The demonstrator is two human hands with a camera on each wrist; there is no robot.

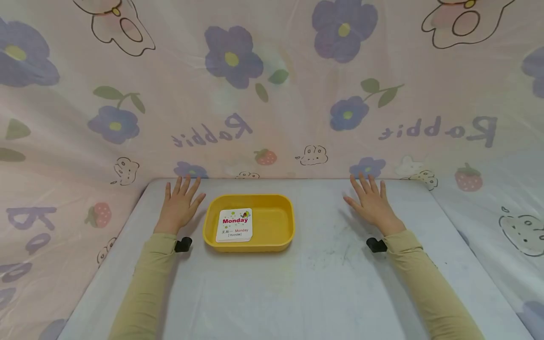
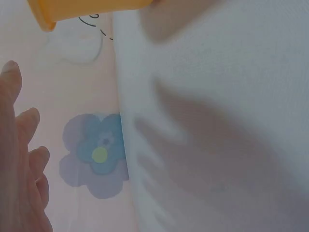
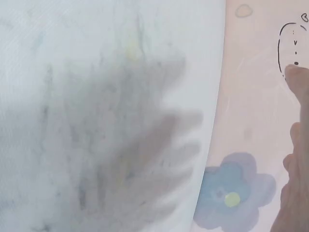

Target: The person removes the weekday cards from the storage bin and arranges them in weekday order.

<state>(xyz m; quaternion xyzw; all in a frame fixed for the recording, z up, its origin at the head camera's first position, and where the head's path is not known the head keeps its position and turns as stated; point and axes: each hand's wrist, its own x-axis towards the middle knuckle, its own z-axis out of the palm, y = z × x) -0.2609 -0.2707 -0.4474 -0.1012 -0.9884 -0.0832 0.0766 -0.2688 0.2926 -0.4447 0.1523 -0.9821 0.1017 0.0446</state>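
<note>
A yellow tray (image 1: pixel 274 245) with rounded corners sits left of the table's middle. In its left half lies a small stack of white cards (image 1: pixel 234 225), the top one printed "Monday" in red with smaller lines below. My left hand (image 1: pixel 177 208) is spread just left of the tray, fingers towards the far edge, holding nothing. On the right side my right hand (image 1: pixel 372 203) is likewise spread and holds nothing. Both hands cast shadows on the tabletop in the wrist views. The left wrist view also catches the yellow tray (image 2: pixel 91 7) at its top edge.
The white table (image 1: pixel 331 293) ends at the back against a pink curtain (image 1: pixel 289 118) with flowers, rabbits and strawberries. The curtain also hangs along both sides. Each wrist wears a black device, one left (image 1: pixel 183 244) and one right (image 1: pixel 376 244). Faint smudges mark the table's right half.
</note>
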